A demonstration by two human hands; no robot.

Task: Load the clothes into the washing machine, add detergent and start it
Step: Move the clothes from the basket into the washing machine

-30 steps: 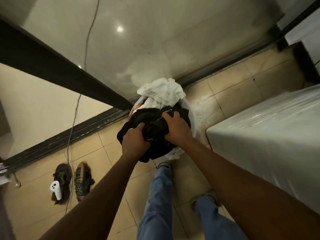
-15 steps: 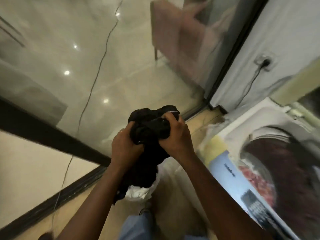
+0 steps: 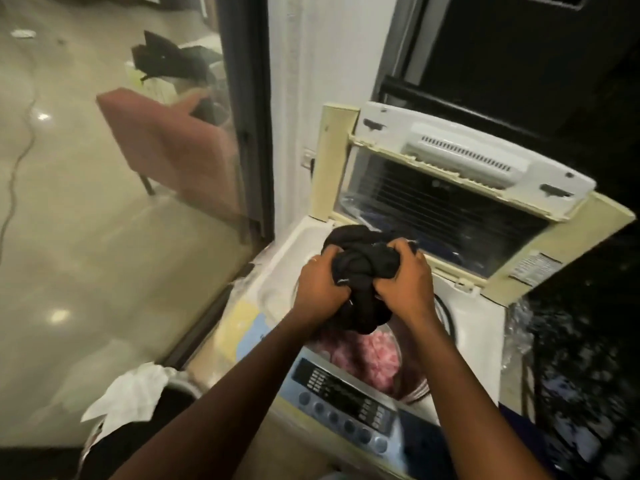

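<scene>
Glossy beige tiled floor on the left, seen through a glass panel with a dark frame; a pink chair stands on it, with dark items piled behind it. White wall strip between the frame and a dark window area at upper right. Top-loading washing machine occupies centre-right, lid raised and folded back, its transparent pane facing the camera. Control panel along the near edge, with a row of round buttons and a dark display; text not legible. Drum is open; pink clothing already lies inside. Left hand and right hand together clamp a bundle of black clothes, fingers of both curled tight into the fabric from opposite sides; a ring shows on a left finger. Bundle is held in the air directly above the drum opening, its lower end hanging just over the pink load; contact between them cannot be determined. At lower left, beside the machine, a laundry basket holds a white cloth draped over its rim, with dark fabric below it.
</scene>
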